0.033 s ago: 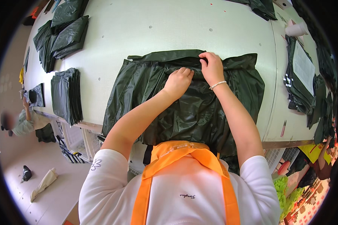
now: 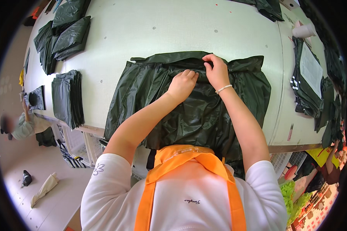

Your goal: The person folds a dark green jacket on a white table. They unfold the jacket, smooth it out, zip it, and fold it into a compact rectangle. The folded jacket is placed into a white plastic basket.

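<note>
The left hand (image 2: 182, 84) is curled, almost closed, with its fingers pressing into and pinching a fold of the dark green garment (image 2: 189, 107). The right hand (image 2: 216, 71) is just beside it, fingers bent and gripping the upper edge of the same garment; a thin bead bracelet (image 2: 224, 89) is on this wrist. The garment lies spread flat in the middle of the white tabletop (image 2: 173, 27), its lower part hanging over the near edge. On the left side of the tabletop stands a neat stack of folded dark pieces (image 2: 67, 98), and looser dark pieces (image 2: 65, 32) lie further away. The fabric looks thin, shiny and wrinkled. The floor (image 2: 34, 165) below is pale
</note>
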Action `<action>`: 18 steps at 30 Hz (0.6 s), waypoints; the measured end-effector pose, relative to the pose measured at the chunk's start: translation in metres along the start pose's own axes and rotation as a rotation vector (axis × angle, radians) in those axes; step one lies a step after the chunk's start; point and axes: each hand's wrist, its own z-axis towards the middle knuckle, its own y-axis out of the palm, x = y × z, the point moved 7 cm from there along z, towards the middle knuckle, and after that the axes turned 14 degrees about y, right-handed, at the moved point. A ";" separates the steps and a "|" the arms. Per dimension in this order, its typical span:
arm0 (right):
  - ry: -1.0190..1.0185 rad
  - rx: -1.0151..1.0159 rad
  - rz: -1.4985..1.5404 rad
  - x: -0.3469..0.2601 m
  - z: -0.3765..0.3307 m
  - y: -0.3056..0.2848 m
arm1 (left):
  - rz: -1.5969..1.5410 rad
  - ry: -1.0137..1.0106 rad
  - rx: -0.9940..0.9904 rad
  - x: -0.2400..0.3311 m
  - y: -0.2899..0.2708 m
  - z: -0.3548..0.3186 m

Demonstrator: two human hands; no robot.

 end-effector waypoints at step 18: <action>-0.085 -0.003 -0.248 -0.021 -0.022 0.004 | -0.081 -0.064 0.052 -0.009 0.004 -0.004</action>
